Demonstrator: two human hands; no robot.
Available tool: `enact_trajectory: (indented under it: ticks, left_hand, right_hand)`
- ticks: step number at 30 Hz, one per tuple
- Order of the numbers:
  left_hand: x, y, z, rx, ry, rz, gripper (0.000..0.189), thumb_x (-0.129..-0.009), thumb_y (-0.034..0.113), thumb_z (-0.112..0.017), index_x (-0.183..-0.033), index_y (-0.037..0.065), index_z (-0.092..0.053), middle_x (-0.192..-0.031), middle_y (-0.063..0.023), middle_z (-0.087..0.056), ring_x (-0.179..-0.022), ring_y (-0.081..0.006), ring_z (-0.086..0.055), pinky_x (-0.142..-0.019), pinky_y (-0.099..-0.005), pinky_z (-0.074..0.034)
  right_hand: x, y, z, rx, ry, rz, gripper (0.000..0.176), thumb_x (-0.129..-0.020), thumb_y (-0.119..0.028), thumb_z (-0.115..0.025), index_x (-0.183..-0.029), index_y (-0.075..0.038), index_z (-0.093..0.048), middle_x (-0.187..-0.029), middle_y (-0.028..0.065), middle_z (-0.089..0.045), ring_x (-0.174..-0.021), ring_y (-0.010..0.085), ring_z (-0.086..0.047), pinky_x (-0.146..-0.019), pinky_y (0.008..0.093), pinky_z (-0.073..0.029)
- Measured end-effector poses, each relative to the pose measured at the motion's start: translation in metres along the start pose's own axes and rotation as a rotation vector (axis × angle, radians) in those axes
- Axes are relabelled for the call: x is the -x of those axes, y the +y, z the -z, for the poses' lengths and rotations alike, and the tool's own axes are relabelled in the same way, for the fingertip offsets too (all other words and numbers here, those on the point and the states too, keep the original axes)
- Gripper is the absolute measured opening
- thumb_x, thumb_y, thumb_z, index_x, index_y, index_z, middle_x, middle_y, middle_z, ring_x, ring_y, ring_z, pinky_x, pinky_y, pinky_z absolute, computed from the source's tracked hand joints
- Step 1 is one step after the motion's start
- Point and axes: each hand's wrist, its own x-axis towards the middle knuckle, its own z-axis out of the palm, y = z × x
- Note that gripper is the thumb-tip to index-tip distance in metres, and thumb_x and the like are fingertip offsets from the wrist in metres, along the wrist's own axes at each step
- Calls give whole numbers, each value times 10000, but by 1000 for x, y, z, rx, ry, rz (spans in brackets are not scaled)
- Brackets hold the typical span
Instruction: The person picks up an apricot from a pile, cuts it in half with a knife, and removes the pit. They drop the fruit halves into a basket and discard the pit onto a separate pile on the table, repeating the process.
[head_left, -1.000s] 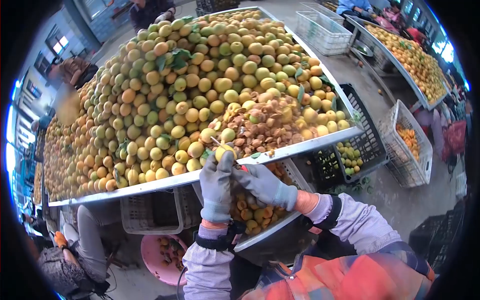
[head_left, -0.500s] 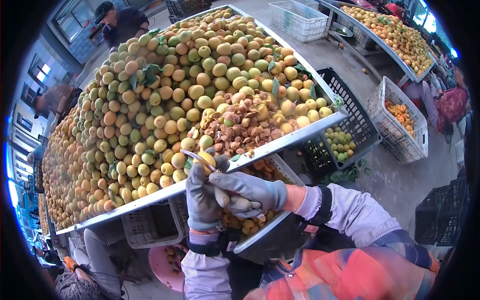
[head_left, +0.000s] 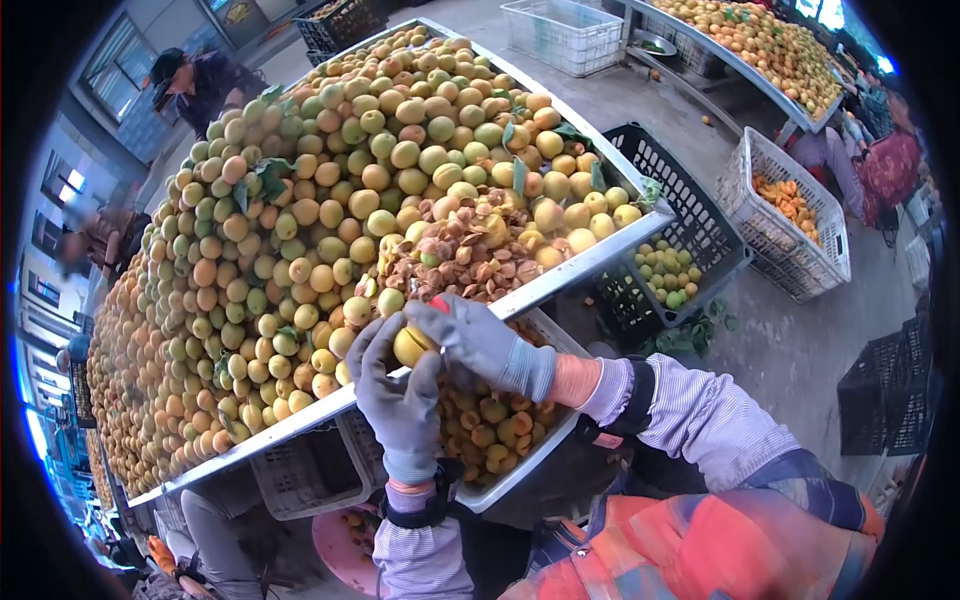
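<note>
A yellow apricot (head_left: 410,346) with a cut line across it is in the gloved fingers of my left hand (head_left: 396,392), over the table's front edge. My right hand (head_left: 485,345), also gloved, is closed beside the fruit around a small tool with a red part (head_left: 440,304); its blade cannot be made out. Just beyond both hands lies a heap of brown pits (head_left: 465,255) on the big pile of apricots (head_left: 330,200). Under my hands, a crate of halved apricots (head_left: 492,435) is partly hidden.
The metal table rim (head_left: 580,262) runs in front of the pile. On the right stand a black crate with green fruit (head_left: 690,215) and a white crate of apricot halves (head_left: 790,240). A pink basin (head_left: 335,545) is low down. Several people sit or stand around.
The apricot has turned and now shows a cut line. My left fingers have spread around it, and my right hand has lifted and tilted, showing the red part.
</note>
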Motion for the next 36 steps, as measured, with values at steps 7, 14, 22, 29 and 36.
enact_trajectory:
  ticks: [7, 14, 22, 29, 36]
  left_hand:
    - [9, 6, -2, -433, -73, -104, 458, -889, 319, -559, -1184, -27, -511, -1025, -156, -548, -946, -289, -555, -851, -362, -441]
    - [13, -1, -17, -337, 56, -180, 404, -917, 337, -480, -1112, -13, -530, -956, -179, -584, -814, -348, -585, -729, -422, -467]
    - [19, -1, -18, 229, 141, 386, 270, -917, 252, -530, -989, -8, -510, -816, -72, -572, -689, -143, -533, -627, -276, -436]
    - [14, -7, -17, 135, 143, 605, 246, -949, 234, -466, -1040, 5, -466, -932, -73, -552, -790, -157, -524, -737, -286, -437]
    - [32, -21, 17, 103, -99, 495, 719, -760, 190, -709, -1327, 5, -307, -1198, -131, -469, -1109, -186, -499, -927, -299, -427]
  right_hand:
    - [9, -59, 15, -140, -163, -407, 364, -901, -394, -557, -928, -31, -548, -747, 22, -495, -693, 102, -481, -596, 248, -434]
    - [14, -54, -6, -167, 91, -382, 408, -897, -374, -560, -661, -41, -534, -544, -22, -452, -524, 59, -440, -492, 234, -370]
    - [13, -54, -22, 1, 180, -446, 444, -911, -384, -519, -679, -5, -523, -561, 108, -503, -542, 160, -474, -539, 323, -409]
    - [24, -47, -27, 226, 110, -219, 422, -841, -455, -604, -766, -45, -540, -650, 121, -556, -608, 247, -586, -591, 340, -471]
    - [13, -70, -13, -334, -125, -398, 415, -831, -440, -637, -723, -59, -512, -605, 11, -548, -519, 96, -516, -459, 239, -408]
